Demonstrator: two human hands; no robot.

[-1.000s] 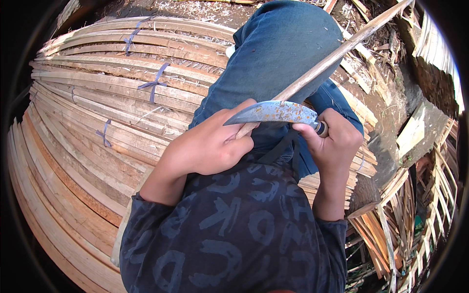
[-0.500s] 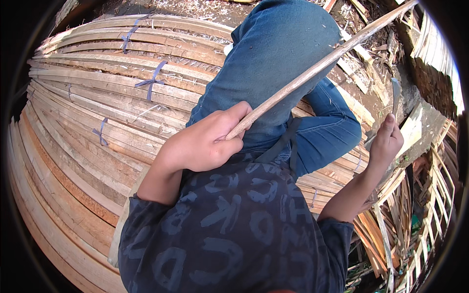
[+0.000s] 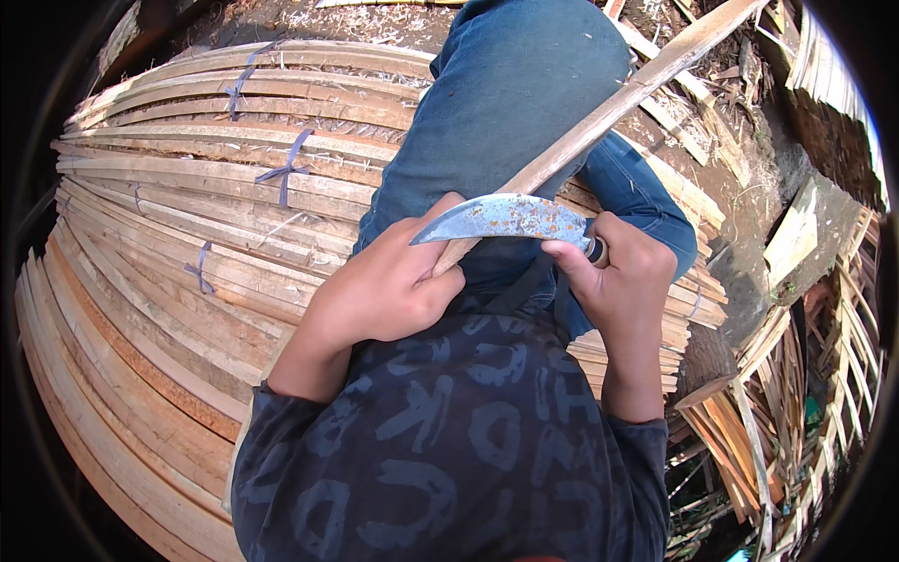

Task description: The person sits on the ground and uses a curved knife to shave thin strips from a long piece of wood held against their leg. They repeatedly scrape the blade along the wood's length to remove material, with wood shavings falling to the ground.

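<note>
My left hand is closed round the near end of a long wooden stick, which slants up and away to the far right across my raised leg. In my right hand is the handle of a curved knife with rust spots on its blade. The blade lies across the stick just beyond my left fingers, its tip pointing left over that hand. Whether the edge bites into the wood, I cannot tell.
Bundles of long wooden strips, tied with blue cords, spread on my left. At the right are a stone block and a heap of thin split strips. Wood scraps litter the ground ahead.
My right hand has swung in from the far right, bringing the knife over the stick beside my left hand. The left hand keeps its grip; the stick has shifted slightly.
</note>
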